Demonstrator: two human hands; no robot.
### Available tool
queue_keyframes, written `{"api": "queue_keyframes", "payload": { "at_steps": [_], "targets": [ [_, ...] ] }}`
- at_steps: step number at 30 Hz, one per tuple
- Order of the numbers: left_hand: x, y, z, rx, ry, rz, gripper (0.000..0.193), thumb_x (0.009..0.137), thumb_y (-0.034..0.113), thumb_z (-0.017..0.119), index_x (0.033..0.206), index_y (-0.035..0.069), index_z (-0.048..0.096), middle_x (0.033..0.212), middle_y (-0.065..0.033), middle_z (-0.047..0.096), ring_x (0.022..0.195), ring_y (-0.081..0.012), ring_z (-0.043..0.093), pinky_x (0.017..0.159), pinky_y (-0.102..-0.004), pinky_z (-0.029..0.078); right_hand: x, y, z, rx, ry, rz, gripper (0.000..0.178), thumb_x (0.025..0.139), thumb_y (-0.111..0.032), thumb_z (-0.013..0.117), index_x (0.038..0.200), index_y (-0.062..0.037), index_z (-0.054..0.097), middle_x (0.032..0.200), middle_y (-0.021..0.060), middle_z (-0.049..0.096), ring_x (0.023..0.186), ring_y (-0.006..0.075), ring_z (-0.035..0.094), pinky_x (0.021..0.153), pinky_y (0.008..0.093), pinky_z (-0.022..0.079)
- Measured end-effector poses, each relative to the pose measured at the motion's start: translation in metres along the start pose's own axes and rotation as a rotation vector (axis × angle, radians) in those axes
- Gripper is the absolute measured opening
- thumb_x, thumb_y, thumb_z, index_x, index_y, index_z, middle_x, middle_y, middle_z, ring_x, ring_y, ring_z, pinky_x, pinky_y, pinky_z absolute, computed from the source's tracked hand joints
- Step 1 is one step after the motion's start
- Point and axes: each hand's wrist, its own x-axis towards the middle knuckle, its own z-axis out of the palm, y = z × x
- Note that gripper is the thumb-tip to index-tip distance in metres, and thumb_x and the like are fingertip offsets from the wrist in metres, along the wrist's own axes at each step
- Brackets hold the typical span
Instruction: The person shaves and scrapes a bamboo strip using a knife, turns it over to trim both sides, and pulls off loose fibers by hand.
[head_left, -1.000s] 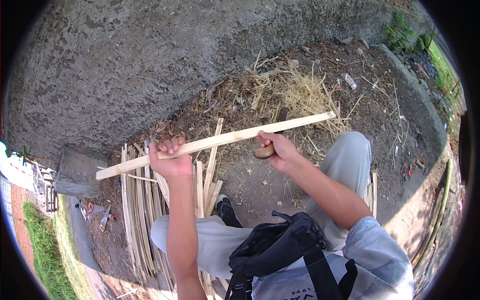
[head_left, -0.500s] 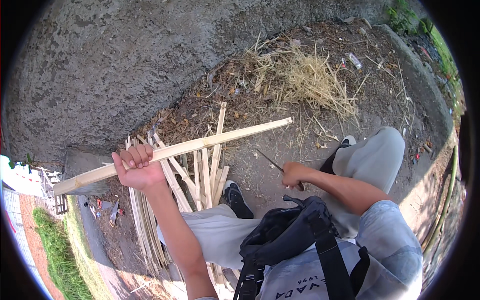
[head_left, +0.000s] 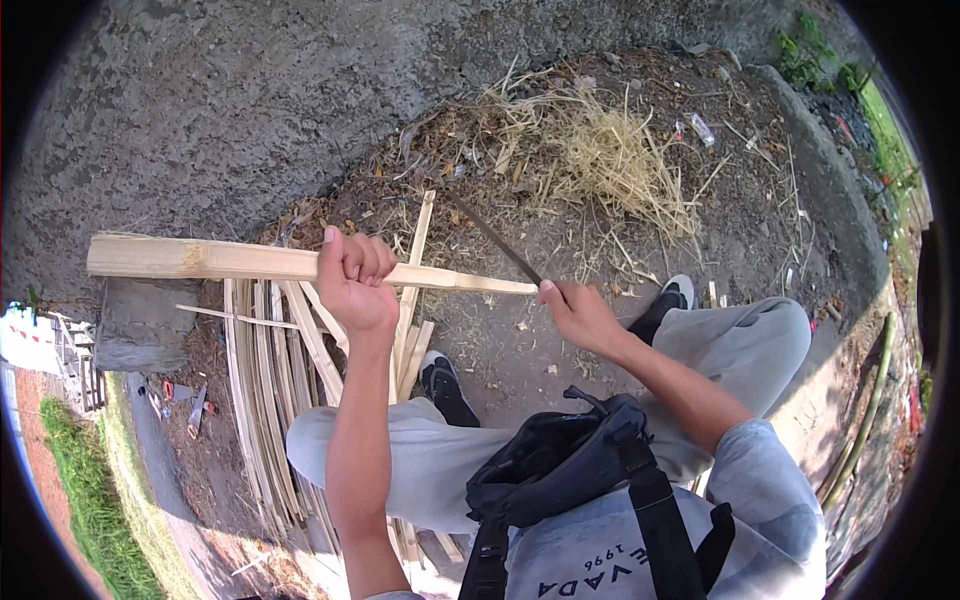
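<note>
My left hand is wrapped around the middle of a long pale bamboo strip, which is held almost level across the view. The strip's wide end sticks out to the left, over a stone block. Its narrow end reaches to my right hand. That hand is closed on the handle of a long thin-bladed knife, whose dark blade points up and to the left, beyond the strip. The handle is mostly hidden in my fingers. Whether the blade touches the strip's tip, I cannot tell.
Several bamboo strips lie on the dirt beside my left leg. A heap of shavings and a clear plastic bottle lie farther off. A rough grey wall rises at the far left. Tools rest near the stone block.
My left hand has moved right and up, now gripping nearer the strip's middle. The strip has swung closer to level. My right hand has lifted the knife up to the strip's narrow end.
</note>
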Motion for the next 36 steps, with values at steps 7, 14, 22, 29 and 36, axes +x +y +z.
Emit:
{"api": "queue_keyframes", "payload": {
  "at_steps": [7,14,22,29,36],
  "targets": [
    [0.001,-0.022,0.011,0.076,0.004,-0.016,0.049,0.102,0.03,0.039,0.059,0.014,0.023,0.048,0.0006,0.02,0.045,-0.0117,0.016,0.046,-0.0312,0.017,0.001,-0.016,0.032,0.072,-0.067,-0.106,0.047,0.101,-0.034,0.041,0.088,0.0028,0.066,0.069,0.0286,0.062,0.07,0.0493,0.061,0.072,0.0555,0.048],
    [-0.008,-0.025,0.011,0.117,0.052,0.037,0.048,0.101,0.03,0.041,0.06,0.016,0.022,0.049,0.0017,0.019,0.044,-0.0103,0.014,0.046,-0.0293,0.016,-0.009,0.034,0.057,-0.023,-0.001,-0.152,0.038,0.101,-0.032,0.042,0.09,-0.0015,0.063,0.063,0.0251,0.06,0.061,0.0445,0.061,0.061,0.0545,0.048],
    [-0.012,-0.029,0.019,0.155,0.039,0.065,0.048,0.101,0.03,0.041,0.06,0.016,0.021,0.049,0.0018,0.018,0.044,-0.0107,0.014,0.046,-0.0293,0.015,-0.015,0.017,0.052,-0.178,0.023,-0.168,0.045,0.102,-0.035,0.041,0.086,0.0016,0.061,0.061,0.0258,0.06,0.061,0.0481,0.061,0.061,0.0561,0.05],
    [-0.016,-0.026,0.032,0.151,0.028,0.046,0.048,0.101,0.031,0.041,0.06,0.016,0.021,0.049,0.002,0.017,0.044,-0.0105,0.012,0.044,-0.0299,0.014,-0.014,0.006,0.045,-0.043,-0.013,-0.127,0.046,0.102,-0.036,0.041,0.087,0.0001,0.065,0.065,0.0277,0.062,0.063,0.0481,0.063,0.064,0.0569,0.052],
    [-0.017,-0.021,0.004,0.164,0.199,0.074,0.048,0.1,0.031,0.042,0.059,0.017,0.02,0.049,0.0023,0.017,0.043,-0.0101,0.012,0.044,-0.0297,0.013,-0.003,0.007,0.062,-0.117,0.024,-0.162,0.046,0.102,-0.037,0.041,0.087,-0.0004,0.065,0.061,0.0269,0.06,0.059,0.0475,0.062,0.062,0.0571,0.052]
  ]
}}
